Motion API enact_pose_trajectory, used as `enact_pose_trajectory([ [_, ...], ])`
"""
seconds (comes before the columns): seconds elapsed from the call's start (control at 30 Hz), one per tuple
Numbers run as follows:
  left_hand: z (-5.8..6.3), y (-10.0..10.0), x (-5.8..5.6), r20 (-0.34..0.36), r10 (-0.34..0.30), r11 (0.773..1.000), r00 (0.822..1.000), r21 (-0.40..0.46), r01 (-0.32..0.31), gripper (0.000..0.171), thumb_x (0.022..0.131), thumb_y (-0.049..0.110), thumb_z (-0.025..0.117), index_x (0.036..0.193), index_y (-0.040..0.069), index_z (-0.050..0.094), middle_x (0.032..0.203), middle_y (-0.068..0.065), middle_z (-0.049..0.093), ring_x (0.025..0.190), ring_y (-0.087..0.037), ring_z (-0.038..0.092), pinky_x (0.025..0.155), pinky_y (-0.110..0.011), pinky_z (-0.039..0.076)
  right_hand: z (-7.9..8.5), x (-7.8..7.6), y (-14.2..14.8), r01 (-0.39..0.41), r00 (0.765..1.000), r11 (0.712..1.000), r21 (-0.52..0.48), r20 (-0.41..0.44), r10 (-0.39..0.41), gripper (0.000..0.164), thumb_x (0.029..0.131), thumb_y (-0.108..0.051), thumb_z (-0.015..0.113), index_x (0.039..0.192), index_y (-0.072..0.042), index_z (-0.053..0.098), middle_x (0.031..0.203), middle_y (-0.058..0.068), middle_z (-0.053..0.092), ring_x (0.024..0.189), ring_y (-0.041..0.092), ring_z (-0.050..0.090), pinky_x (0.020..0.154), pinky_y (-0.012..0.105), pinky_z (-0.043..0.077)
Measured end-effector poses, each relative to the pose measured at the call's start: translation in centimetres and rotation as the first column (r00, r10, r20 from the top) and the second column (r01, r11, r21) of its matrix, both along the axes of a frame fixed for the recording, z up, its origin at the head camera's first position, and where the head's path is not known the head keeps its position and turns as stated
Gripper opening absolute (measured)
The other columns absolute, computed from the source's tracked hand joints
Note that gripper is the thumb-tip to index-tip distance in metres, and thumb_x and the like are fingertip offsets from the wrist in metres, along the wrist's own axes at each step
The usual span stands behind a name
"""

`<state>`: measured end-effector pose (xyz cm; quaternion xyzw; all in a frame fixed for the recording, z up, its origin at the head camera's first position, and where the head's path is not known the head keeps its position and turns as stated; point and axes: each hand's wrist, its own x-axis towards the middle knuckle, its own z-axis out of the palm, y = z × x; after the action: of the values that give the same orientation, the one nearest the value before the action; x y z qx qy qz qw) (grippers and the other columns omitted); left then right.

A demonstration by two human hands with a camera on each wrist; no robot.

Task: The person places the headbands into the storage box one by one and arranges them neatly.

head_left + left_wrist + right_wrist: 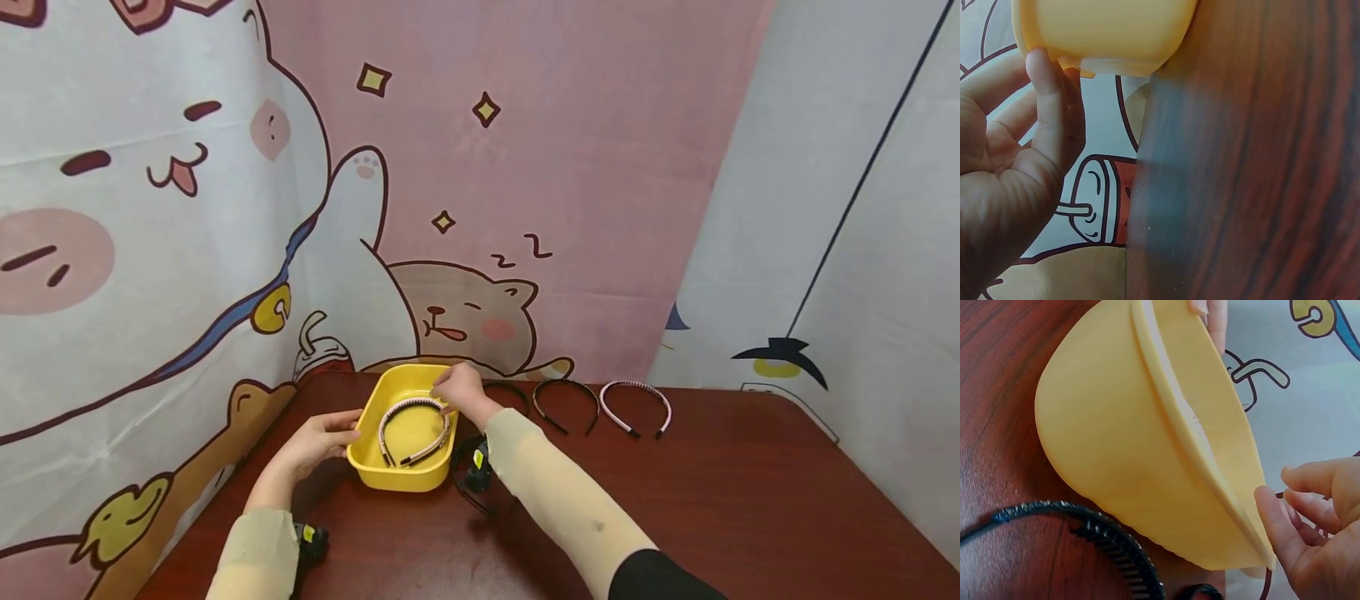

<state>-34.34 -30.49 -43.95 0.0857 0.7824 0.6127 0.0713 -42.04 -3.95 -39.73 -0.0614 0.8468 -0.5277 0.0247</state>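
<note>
Holding position on a dark red-brown wooden table (720, 492) is a rectangular yellow plastic basin (399, 480), with overlapping pale pink toothed headbands (411, 402) lying inside; their exact count cannot be told. The left hand (318, 442) grips the basin's left wall, thumb over the rim. The right hand (461, 390) is at the opposite rim, fingers loosely bent, tips narrowly apart. A glittery black toothed headband (1047, 506) lies just outside the basin. Farther right rests a pale pink-and-black headband (636, 384).
</note>
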Motion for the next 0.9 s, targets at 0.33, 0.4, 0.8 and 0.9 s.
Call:
enact_pose_trajectory([
  [0.33, 0.0, -0.1, 0.0, 0.005, 0.011, 1.000, 1.000, -0.001, -0.011, 0.055, 0.093, 0.004, 0.062, 0.141, -0.011, 0.041, 0.118, -0.022, 0.057, 0.081, -0.018, 0.061, 0.070, -0.027, 0.054, 1.3, 0.5, 1.9, -0.047, 0.999, 0.998, -0.046, -0.023, 0.046, 0.012, 0.080, -0.003, 0.075, 0.090, 0.003, 0.072, 0.081, 0.011, 0.062, 0.071, 0.023, 0.062, 0.055, 0.033, 0.056],
  [0.4, 0.0, -0.1, -0.1, 0.000, 0.009, 1.000, 1.000, -0.001, -0.009, 0.055, 0.093, 0.004, 0.062, 0.141, -0.011, 0.041, 0.119, -0.023, 0.057, 0.082, -0.018, 0.062, 0.071, -0.027, 0.054, 1.7, 0.6, 2.4, -0.053, 0.998, 0.998, -0.038, -0.017, 0.053, 0.014, 0.081, -0.005, 0.075, 0.092, 0.002, 0.072, 0.082, 0.012, 0.061, 0.073, 0.025, 0.063, 0.058, 0.036, 0.057],
  [0.8, 0.0, -0.1, -0.1, 0.007, 0.006, 1.000, 1.000, 0.005, -0.006, 0.054, 0.093, 0.004, 0.062, 0.141, -0.010, 0.041, 0.119, -0.024, 0.057, 0.081, -0.018, 0.062, 0.071, -0.028, 0.054, 2.3, 1.7, 5.9, -0.115, 0.993, 0.993, -0.011, -0.022, 0.114, 0.021, 0.083, -0.007, 0.074, 0.101, 0.002, 0.071, 0.087, 0.011, 0.066, 0.072, 0.027, 0.065, 0.062, 0.044, 0.057],
  [0.9, 0.1, -0.2, -0.2, 0.003, 0.005, 1.000, 1.000, 0.004, -0.005, 0.054, 0.093, 0.004, 0.062, 0.141, -0.010, 0.041, 0.120, -0.025, 0.057, 0.081, -0.018, 0.062, 0.071, -0.028, 0.055, 2.4, 2.0, 7.0, -0.121, 0.992, 0.993, 0.002, -0.031, 0.121, 0.023, 0.083, -0.008, 0.074, 0.102, 0.003, 0.070, 0.086, 0.011, 0.067, 0.077, 0.031, 0.066, 0.063, 0.045, 0.057],
])
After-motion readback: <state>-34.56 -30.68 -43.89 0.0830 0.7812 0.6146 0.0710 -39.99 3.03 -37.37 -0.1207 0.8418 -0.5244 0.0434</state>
